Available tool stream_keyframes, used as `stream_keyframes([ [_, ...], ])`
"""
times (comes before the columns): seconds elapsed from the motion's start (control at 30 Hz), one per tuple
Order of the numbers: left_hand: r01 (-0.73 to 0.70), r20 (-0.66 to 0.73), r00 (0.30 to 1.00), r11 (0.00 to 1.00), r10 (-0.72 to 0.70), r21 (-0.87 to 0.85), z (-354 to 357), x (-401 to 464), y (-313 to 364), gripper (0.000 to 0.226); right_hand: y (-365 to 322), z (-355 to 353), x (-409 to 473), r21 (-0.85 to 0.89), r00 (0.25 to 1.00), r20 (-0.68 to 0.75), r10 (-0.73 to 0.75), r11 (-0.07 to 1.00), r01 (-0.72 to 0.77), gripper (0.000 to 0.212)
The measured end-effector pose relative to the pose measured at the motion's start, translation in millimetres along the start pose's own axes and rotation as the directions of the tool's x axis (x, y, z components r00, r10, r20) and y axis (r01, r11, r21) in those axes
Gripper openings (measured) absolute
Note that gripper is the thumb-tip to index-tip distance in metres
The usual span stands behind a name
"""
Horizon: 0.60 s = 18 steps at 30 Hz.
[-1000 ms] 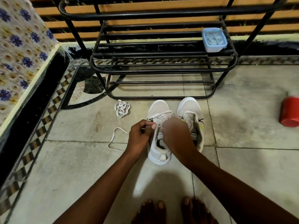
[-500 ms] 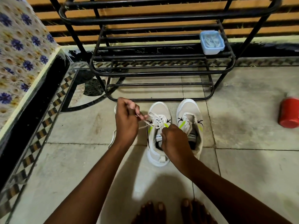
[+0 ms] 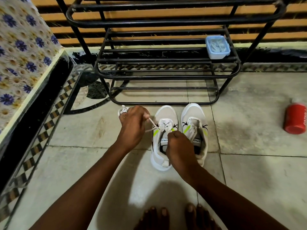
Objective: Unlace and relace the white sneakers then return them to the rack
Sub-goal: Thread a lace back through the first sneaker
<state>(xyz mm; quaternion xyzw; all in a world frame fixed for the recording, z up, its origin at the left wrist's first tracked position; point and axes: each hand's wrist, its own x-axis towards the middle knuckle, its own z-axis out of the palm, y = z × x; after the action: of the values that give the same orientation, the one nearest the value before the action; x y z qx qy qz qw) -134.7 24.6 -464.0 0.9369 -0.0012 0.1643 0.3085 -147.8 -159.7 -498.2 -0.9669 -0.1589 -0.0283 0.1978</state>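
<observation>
Two white sneakers stand side by side on the tiled floor, toes toward the black metal rack (image 3: 166, 75). The left sneaker (image 3: 163, 117) has a white lace (image 3: 152, 122) threaded through its front eyelets. My left hand (image 3: 132, 127) pinches one end of that lace and holds it taut, out to the left of the shoe. My right hand (image 3: 179, 143) hovers over the left sneaker's opening, fingers curled round the other lace end by the tongue. The right sneaker (image 3: 193, 117) carries no lace. A loose bundled lace (image 3: 122, 110) lies on the floor, partly hidden behind my left hand.
A blue plastic box (image 3: 217, 47) sits on the rack's middle shelf at the right. A red bottle (image 3: 295, 118) lies on the floor at the far right. A floral-covered ledge (image 3: 25, 55) runs along the left. My bare feet (image 3: 176, 216) are at the bottom edge.
My left hand has drawn the lace out from the shoe's tongue, up and to the left, until it is taut. My right hand stayed over the left sneaker.
</observation>
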Motion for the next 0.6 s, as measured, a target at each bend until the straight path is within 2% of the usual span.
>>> stream_keyframes([
  [0.03, 0.124, -0.013, 0.991, 0.963, -0.130, -0.238, -4, 2, 2, 0.024, 0, 0, 0, -0.002, 1.000, -0.004, 0.005, 1.000, -0.005, 0.029],
  [0.07, 0.231, -0.003, 0.965, 0.848, -0.264, -0.477, -8, 6, 5, 0.030, -1, 0, 1, -0.004, 1.000, -0.003, 0.005, 1.000, -0.005, 0.029],
  [0.1, 0.309, 0.036, 0.922, 0.676, -0.386, -0.669, -13, 10, 9, 0.032, -1, -1, 1, -0.006, 1.000, 0.000, 0.006, 1.000, -0.006, 0.029],
  [0.13, 0.338, 0.074, 0.882, 0.517, -0.465, -0.786, -20, 15, 11, 0.034, -2, -1, 0, -0.005, 1.000, 0.001, 0.009, 1.000, -0.009, 0.029],
  [0.17, 0.334, 0.078, 0.863, 0.448, -0.500, -0.829, -28, 20, 14, 0.034, -3, -3, 0, -0.004, 1.000, -0.005, 0.011, 1.000, -0.011, 0.030],
  [0.2, 0.320, 0.037, 0.870, 0.506, -0.491, -0.801, -37, 25, 15, 0.035, -3, -3, 0, -0.003, 1.000, -0.013, 0.011, 1.000, -0.011, 0.030],
  [0.23, 0.267, -0.044, 0.910, 0.665, -0.412, -0.697, -44, 27, 10, 0.035, -3, -3, 1, -0.003, 1.000, -0.017, 0.007, 1.000, -0.007, 0.030],
  [0.27, 0.179, -0.117, 0.955, 0.843, -0.274, -0.508, -50, 29, 5, 0.035, -3, -3, 1, -0.006, 1.000, -0.019, 0.003, 1.000, -0.004, 0.030],
  [0.3, 0.068, -0.159, 0.980, 0.955, -0.118, -0.290, -55, 31, -1, 0.035, -3, -3, 1, -0.010, 1.000, -0.019, 0.002, 1.000, -0.002, 0.031],
  [0.33, -0.023, -0.151, 0.988, 0.990, 0.001, -0.139, -57, 32, -7, 0.034, -3, -2, 2, -0.012, 1.000, -0.016, 0.004, 1.000, -0.004, 0.033],
  [0.4, -0.148, -0.090, 0.985, 0.989, 0.148, 0.010, -54, 32, -13, 0.027, -4, -1, 3, -0.010, 1.000, -0.005, 0.016, 1.000, -0.016, 0.034],
  [0.47, -0.185, 0.030, 0.983, 0.969, 0.183, 0.161, -45, 29, -18, 0.015, -3, -2, 5, 0.001, 1.000, 0.000, 0.023, 1.000, -0.023, 0.036],
  [0.53, -0.125, 0.168, 0.983, 0.925, 0.068, 0.358, -34, 23, -23, 0.009, -3, -3, 4, 0.002, 1.000, -0.001, 0.022, 1.000, -0.022, 0.035],
  [0.6, -0.097, 0.268, 0.963, 0.873, -0.039, 0.478, -22, 10, -29, 0.033, -3, -3, 4, 0.002, 1.000, -0.003, 0.020, 1.000, -0.020, 0.035],
])
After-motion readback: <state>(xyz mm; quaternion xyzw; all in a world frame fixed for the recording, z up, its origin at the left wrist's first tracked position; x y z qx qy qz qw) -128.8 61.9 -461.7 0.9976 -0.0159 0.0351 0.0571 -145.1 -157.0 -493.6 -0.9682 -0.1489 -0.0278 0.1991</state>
